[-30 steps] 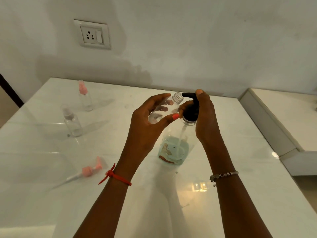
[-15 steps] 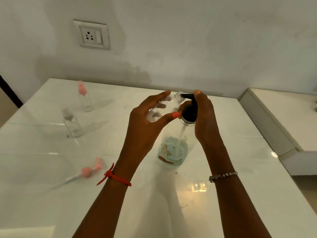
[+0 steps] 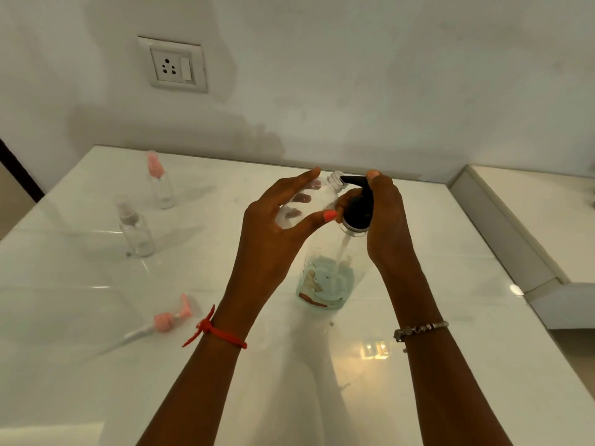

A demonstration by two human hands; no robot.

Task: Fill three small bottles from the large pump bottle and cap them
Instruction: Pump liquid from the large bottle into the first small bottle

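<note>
A large clear pump bottle (image 3: 325, 281) with a little pale liquid at its bottom stands mid-table. Its black pump head (image 3: 358, 206) is wrapped by my right hand (image 3: 386, 217), one fingertip on top of the head. My left hand (image 3: 277, 230) holds a small clear uncapped bottle (image 3: 317, 201) tilted, its threaded neck right at the black spout. A small bottle with a pink sprayer (image 3: 159, 181) and a small bottle with a clear cap (image 3: 135, 228) stand at the far left. A loose pink pump cap (image 3: 164, 321) with its tube lies on the table at the near left.
The glossy white table (image 3: 418, 381) meets a white wall with a power socket (image 3: 174, 66). A lower white ledge (image 3: 528, 220) runs along the table's right side.
Barely anything differs: my left hand's fingers have straightened a little around the small bottle. Both hands and both bottles stay in place.
</note>
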